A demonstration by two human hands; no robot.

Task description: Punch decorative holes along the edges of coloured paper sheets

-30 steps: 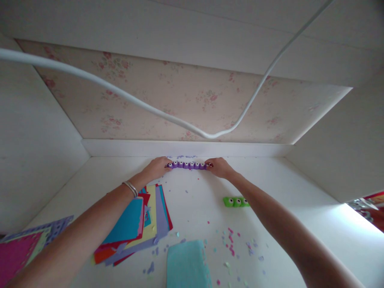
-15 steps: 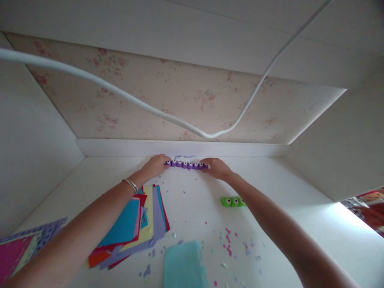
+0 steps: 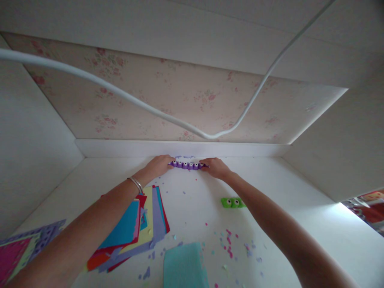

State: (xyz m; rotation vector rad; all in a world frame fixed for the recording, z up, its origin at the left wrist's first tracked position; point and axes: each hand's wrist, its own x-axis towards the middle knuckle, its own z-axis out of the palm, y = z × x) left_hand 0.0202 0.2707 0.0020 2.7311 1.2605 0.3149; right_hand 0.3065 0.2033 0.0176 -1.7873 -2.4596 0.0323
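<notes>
A purple strip with a row of googly eyes [image 3: 188, 165] lies across the far part of the white table, near the back edge. My left hand [image 3: 160, 165] is closed on its left end, thumb and fingers pinching it. At the other end, my right hand [image 3: 216, 167] grips the strip in the same way. Both hands partly cover the strip's ends. A green strip with googly eyes [image 3: 232, 203] rests closer to me, its right end hidden behind my right forearm. Just beyond the purple strip lie small purple scraps [image 3: 184, 157].
A stack of coloured sheets [image 3: 159, 216] lies partly under my left forearm. In front is a light turquoise sheet [image 3: 183, 264]. Pink paper dots [image 3: 229, 242] and other bits are scattered about. A white cable [image 3: 168, 117] hangs across the view before the floral wall [image 3: 207, 96].
My left hand has slid slightly to the right along the purple strip and now covers more of its left end. The right hand has barely moved.
</notes>
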